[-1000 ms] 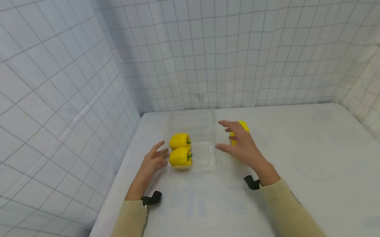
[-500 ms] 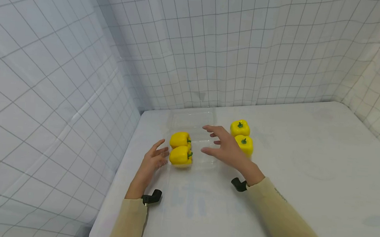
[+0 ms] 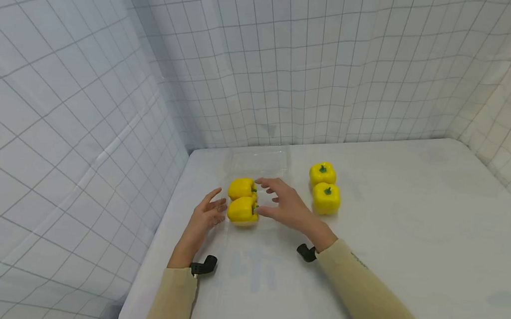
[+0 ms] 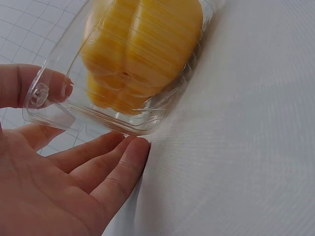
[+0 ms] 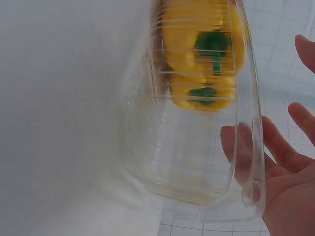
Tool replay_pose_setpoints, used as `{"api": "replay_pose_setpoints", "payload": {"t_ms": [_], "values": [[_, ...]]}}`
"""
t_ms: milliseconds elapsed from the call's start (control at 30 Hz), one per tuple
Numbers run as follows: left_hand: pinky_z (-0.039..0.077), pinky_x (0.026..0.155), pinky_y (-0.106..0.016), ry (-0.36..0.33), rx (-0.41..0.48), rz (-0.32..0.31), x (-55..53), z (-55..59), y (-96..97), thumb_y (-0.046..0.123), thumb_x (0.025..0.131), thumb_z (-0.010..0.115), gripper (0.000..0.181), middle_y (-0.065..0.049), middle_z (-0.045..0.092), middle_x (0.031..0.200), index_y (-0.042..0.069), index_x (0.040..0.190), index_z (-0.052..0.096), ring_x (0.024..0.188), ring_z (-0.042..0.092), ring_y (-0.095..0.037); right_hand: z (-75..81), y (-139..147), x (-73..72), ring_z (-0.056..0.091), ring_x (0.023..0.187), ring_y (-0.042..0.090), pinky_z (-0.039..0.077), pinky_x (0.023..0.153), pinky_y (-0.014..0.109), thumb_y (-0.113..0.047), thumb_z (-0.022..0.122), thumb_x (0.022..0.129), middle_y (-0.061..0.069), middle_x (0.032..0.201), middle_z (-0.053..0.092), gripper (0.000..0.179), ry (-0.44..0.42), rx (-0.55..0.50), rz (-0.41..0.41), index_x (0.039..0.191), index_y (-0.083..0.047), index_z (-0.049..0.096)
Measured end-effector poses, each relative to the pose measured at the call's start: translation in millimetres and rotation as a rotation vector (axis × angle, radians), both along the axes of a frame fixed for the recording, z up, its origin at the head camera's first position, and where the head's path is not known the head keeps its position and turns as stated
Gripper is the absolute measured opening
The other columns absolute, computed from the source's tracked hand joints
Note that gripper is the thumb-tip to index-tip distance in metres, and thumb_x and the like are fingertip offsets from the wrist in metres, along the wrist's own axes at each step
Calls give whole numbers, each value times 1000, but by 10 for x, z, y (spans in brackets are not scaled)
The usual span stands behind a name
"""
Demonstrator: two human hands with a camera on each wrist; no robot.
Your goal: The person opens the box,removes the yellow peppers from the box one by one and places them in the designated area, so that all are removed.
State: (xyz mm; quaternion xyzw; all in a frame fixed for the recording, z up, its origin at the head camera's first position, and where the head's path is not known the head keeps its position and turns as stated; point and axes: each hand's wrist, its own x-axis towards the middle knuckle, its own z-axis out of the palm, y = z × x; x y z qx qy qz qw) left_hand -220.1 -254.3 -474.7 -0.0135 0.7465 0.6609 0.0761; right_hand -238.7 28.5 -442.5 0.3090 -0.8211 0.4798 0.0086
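Observation:
Two yellow bell peppers (image 3: 240,211) with green stems lie side by side in the left part of a clear plastic clamshell box (image 5: 177,157). Its clear lid (image 3: 257,162) lies opened out at the back. My left hand (image 3: 199,227) stays at the box's left end, fingers loosely extended, with fingertips right at the rim and base in the left wrist view. Over the box's right part hovers my right hand (image 3: 290,207), thumb and fingers spread apart with nothing between them. Its fingertips overlap the stem ends of the peppers in the head view.
Two more yellow bell peppers (image 3: 326,199) sit stem up on the white-covered table (image 3: 403,231), right of the box. Grid-patterned white curtains (image 3: 324,85) close in the back and sides. Each wrist wears a small black camera (image 3: 204,265).
My right hand has moved left, from in front of the loose peppers to over the box, so both loose peppers now show fully. The left hand stays in place.

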Motion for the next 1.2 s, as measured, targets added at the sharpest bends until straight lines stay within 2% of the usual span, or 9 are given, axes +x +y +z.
{"api": "replay_pose_setpoints", "payload": {"t_ms": [233,533,800,933,1200], "values": [[42,104,-47,-8,3,-5,1,-5,-7,6,97,54,68,-14,45,152,26,158,33,136,46,-30,-70,-122,-5,54,122,35,50,96,45,-31,78,89,8,145,50,70,-7,19,54,148,-11,47],[39,107,-49,-19,-4,-9,21,21,-3,6,97,55,68,-14,44,153,27,158,33,137,45,-31,-161,-195,-43,55,118,28,48,94,38,-42,77,89,2,141,54,68,-8,134,29,147,-23,49],[39,105,-48,-10,1,-19,11,25,-31,5,98,54,68,-17,42,154,25,159,30,138,44,-32,-122,-247,-30,59,116,22,48,94,38,-40,76,89,0,133,61,64,-23,197,28,145,-20,52],[40,105,-47,2,-15,-14,14,24,-21,6,97,55,68,-14,45,152,27,158,33,137,45,-31,-109,-261,-28,60,114,19,49,93,36,-42,75,89,-3,134,61,64,-60,217,27,146,-21,52],[46,98,-40,9,-31,9,14,-31,-16,5,93,55,71,-14,48,150,26,157,34,135,49,-30,-114,-289,-48,60,115,21,50,91,39,-48,73,89,0,131,63,67,-135,259,40,148,-25,49]]}}
